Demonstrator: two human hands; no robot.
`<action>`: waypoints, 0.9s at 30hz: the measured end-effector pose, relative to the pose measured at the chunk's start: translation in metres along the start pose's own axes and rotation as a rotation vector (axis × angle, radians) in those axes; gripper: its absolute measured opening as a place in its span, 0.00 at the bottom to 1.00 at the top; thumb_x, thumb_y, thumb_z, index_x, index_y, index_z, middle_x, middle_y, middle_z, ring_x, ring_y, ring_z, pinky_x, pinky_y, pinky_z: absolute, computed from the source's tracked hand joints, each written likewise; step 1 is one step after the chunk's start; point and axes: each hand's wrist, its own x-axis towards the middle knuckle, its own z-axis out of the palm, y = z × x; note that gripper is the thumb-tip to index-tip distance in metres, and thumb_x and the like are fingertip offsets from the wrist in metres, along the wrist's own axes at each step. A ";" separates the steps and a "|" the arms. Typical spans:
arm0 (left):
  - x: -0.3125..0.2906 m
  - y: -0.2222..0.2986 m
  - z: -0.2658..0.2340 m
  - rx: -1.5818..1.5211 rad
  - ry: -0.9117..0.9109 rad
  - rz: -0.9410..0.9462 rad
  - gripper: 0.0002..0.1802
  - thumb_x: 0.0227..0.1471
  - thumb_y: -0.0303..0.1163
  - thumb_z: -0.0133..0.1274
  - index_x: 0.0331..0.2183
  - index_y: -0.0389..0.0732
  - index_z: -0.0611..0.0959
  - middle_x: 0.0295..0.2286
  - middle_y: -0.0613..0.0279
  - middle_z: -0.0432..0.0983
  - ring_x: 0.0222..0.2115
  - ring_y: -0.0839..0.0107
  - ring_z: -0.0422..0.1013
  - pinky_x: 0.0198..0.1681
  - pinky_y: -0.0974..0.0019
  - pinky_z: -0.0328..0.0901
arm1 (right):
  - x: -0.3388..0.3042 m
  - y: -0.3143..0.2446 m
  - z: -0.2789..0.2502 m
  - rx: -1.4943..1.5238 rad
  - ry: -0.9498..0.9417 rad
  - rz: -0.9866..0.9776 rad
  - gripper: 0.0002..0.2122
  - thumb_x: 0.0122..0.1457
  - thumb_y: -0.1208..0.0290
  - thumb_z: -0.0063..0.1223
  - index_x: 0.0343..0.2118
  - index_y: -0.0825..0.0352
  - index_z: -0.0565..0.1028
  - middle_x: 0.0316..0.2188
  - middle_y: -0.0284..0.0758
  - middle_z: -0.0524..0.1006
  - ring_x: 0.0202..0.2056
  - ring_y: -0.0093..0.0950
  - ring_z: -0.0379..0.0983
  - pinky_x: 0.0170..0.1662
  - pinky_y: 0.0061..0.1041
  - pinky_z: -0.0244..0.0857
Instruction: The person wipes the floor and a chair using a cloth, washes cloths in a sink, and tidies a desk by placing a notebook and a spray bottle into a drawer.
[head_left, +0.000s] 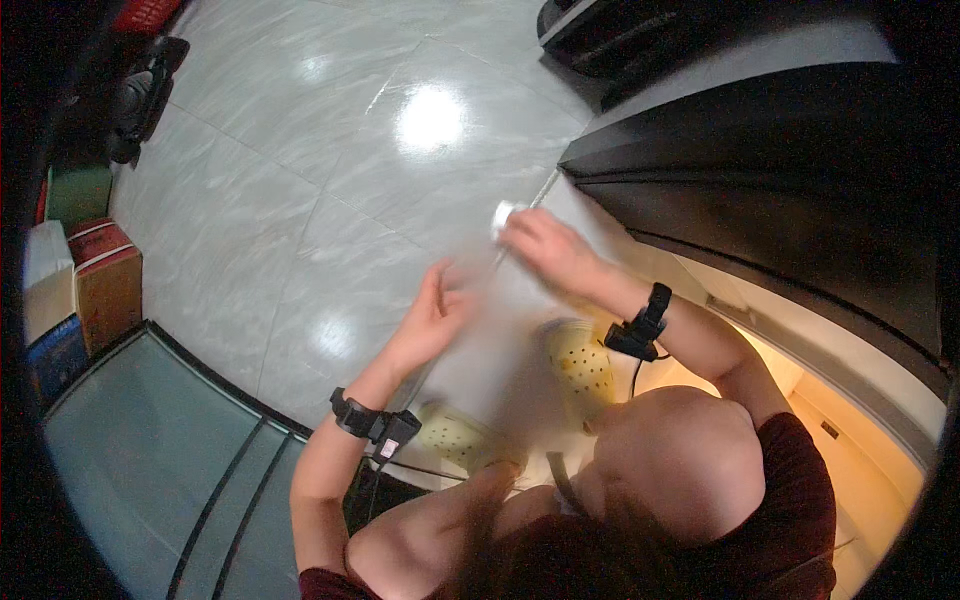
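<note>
2 bare hands work over a grey tiled floor (250,180), well apart from the edges of the view. The right hand (548,252), to the right and a little farther off, has its fingers closed around a small white object (503,217), which sticks out past the fingertips on their far left side; motion blur hides its exact kind. The left hand (432,318) lies nearer and to the left, its fingers bent with a narrow gap by the thumb; the space in front of it is smeared, so I cannot tell whether it holds anything. The 2 hands are apart but near each other. Each wrist wears a black strap with a small black device, 1 on the left wrist (375,420) and 1 on the right wrist (640,325). Nearer still, 2 yellow clogs with dark holes show, the left clog (447,437) and the right clog (582,368), with a bare knee (690,455) to the near right. A glass-topped table (150,430) stands near left, with a brown-and-red box (108,285) just beyond it. Dark furniture (770,150) fills the far right, above a warm-lit surface (815,440).
</note>
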 end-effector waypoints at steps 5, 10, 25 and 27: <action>0.017 -0.005 0.007 0.279 -0.071 -0.033 0.34 0.51 0.26 0.47 0.55 0.41 0.49 0.51 0.52 0.54 0.41 0.72 0.67 0.44 0.69 0.62 | -0.051 0.056 0.002 -0.369 0.299 0.252 0.12 0.52 0.75 0.40 0.40 0.71 0.65 0.39 0.42 0.67 0.42 0.38 0.64 0.44 0.32 0.62; 0.040 -0.013 0.008 0.374 -0.153 -0.035 0.32 0.51 0.26 0.47 0.54 0.40 0.51 0.49 0.53 0.58 0.40 0.73 0.67 0.43 0.69 0.62 | -0.144 0.077 0.033 -0.438 0.177 0.433 0.16 0.49 0.76 0.43 0.42 0.70 0.65 0.43 0.42 0.66 0.44 0.37 0.64 0.44 0.29 0.64; 0.041 -0.002 0.023 0.355 -0.151 -0.028 0.27 0.50 0.25 0.46 0.52 0.40 0.57 0.43 0.57 0.64 0.39 0.73 0.67 0.45 0.69 0.62 | -0.094 0.044 0.056 -0.136 0.415 0.520 0.10 0.55 0.73 0.39 0.39 0.67 0.66 0.39 0.41 0.66 0.38 0.40 0.66 0.38 0.29 0.64; 0.041 -0.002 0.024 0.356 -0.149 -0.023 0.27 0.50 0.25 0.46 0.52 0.40 0.58 0.43 0.57 0.65 0.39 0.73 0.67 0.45 0.69 0.61 | -0.071 0.033 0.055 0.224 0.360 0.624 0.10 0.54 0.74 0.40 0.39 0.68 0.66 0.38 0.42 0.66 0.38 0.40 0.66 0.39 0.32 0.64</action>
